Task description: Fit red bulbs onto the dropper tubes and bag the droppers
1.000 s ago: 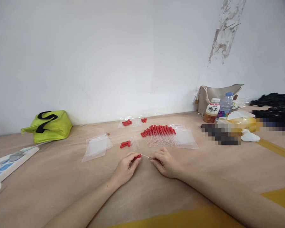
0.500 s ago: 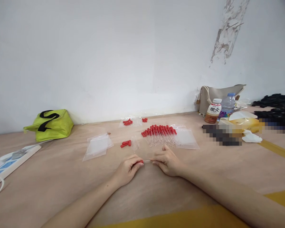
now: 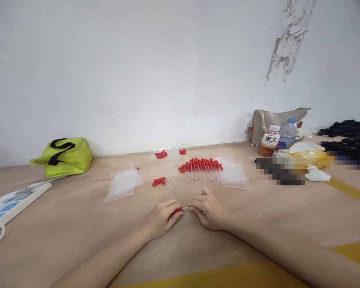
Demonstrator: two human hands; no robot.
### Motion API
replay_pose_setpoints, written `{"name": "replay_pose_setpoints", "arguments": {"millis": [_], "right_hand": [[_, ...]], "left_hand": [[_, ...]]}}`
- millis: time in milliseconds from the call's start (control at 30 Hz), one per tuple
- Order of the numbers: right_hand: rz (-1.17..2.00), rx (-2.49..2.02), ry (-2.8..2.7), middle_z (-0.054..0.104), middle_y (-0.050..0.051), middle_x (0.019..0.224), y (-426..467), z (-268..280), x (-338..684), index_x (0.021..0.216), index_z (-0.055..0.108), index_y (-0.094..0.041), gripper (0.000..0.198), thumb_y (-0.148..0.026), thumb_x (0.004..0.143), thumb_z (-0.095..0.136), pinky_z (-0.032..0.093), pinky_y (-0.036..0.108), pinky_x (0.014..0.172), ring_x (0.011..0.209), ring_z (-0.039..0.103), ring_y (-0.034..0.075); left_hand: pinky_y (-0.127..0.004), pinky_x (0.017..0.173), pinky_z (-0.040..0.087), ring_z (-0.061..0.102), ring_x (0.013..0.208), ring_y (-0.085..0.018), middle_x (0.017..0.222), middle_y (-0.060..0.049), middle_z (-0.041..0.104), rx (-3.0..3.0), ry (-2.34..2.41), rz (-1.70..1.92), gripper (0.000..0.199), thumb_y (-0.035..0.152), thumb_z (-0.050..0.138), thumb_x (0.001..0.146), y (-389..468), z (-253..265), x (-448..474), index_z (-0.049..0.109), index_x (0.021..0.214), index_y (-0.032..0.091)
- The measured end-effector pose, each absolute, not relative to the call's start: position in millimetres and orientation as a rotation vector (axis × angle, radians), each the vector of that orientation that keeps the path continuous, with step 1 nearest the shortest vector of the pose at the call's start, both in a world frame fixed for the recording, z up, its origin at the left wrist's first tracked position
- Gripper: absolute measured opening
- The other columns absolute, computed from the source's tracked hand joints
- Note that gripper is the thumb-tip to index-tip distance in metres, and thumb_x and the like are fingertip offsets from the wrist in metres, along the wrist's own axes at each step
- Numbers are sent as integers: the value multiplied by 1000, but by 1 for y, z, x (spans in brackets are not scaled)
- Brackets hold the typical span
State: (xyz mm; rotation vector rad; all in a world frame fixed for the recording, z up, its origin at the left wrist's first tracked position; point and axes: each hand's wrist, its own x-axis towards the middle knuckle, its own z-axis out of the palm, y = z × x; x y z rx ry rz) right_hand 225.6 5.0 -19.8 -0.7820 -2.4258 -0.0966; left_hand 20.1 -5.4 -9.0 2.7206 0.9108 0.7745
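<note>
My left hand [image 3: 165, 218] pinches a red rubber bulb [image 3: 177, 210]. My right hand [image 3: 208, 210] is closed on a thin clear dropper tube [image 3: 185, 209], whose left end meets the bulb's mouth. Just beyond the hands, a fanned row of droppers with red bulbs [image 3: 201, 165] lies on the table, their clear tubes towards me. Left of that row are a few loose red bulbs [image 3: 159, 181] beside several bare clear tubes [image 3: 170, 182]. Farther back, more red bulbs [image 3: 161, 154] and tubes rest on a clear plastic bag.
Clear flat bags lie left [image 3: 123, 186] and right [image 3: 238, 176] of the droppers. A lime-green bag [image 3: 70, 158] and a white power strip [image 3: 18, 208] are at the left. Bottles [image 3: 269, 142], a beige bag [image 3: 276, 116] and a tissue pack [image 3: 309, 154] stand at the right.
Both hands have come slightly nearer to me. Less of the clear tube shows between them, and more of the red bulb is visible at the left fingertips.
</note>
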Motion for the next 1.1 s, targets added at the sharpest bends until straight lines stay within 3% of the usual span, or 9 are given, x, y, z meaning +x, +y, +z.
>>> {"name": "replay_pose_setpoints", "arguments": {"millis": [300,400,500,633,800,1100], "right_hand": [[-282,-870,-2491,60,5,75,3,-1,226,73,62,-18,22,-27,83,44,20,31,66,73,46,15],[-262,-940,-2507,61,5,71,4,4,230,70,63,-18,22,-24,81,45,22,30,67,70,47,14],[-101,-1165,-2326,63,3,70,20,9,237,69,63,-19,24,-25,80,43,24,29,69,68,51,14],[206,-1561,-1903,64,1,66,62,18,251,66,63,-20,25,-33,77,44,29,25,64,63,54,13],[84,-1860,-1608,61,0,60,102,16,263,56,58,-20,29,-41,74,46,28,29,68,64,54,16],[51,-1979,-1590,57,2,57,118,2,253,53,54,-18,28,-37,73,46,27,35,73,63,54,17]], "left_hand": [[-26,71,43,54,76,-14,86,-4,57,2726,953,822,19,22,40,89,3,-7,12,56,97,19],[-29,76,44,54,83,-15,99,-6,55,2676,1028,948,26,22,42,88,4,-10,8,49,113,22],[-29,70,46,53,76,-14,102,-6,51,2536,1248,1057,38,23,46,84,6,-13,6,39,121,22],[-26,63,46,51,65,-12,92,-3,49,2470,1325,1009,32,23,49,81,8,-13,5,43,113,21],[-27,63,44,52,65,-12,87,-2,48,2503,1320,916,23,22,49,81,8,-13,5,48,104,20],[-27,65,43,51,67,-13,87,-1,47,2503,1324,889,22,21,48,81,7,-11,6,48,103,21]]}}
